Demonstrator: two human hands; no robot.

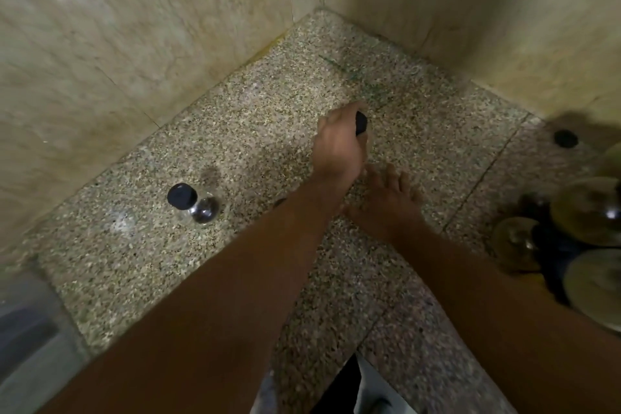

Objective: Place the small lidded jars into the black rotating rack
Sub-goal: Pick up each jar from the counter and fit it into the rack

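Note:
My left hand [339,144] is closed around a small clear jar with a black lid [361,123], held near the middle of the speckled stone counter [268,104]. My right hand [386,202] lies just below it, fingers spread flat on the counter, holding nothing. A second small glass jar with a black lid [193,202] rests on the counter at the left, apart from both hands. The black rotating rack [554,245] sits at the right edge, partly cut off, with several jars in it showing blurred yellowish tops.
Beige tiled walls [134,44] close the counter at the back and meet in a corner. A small black round thing [566,138] lies at the right near the wall. The counter's front edge runs along the lower left.

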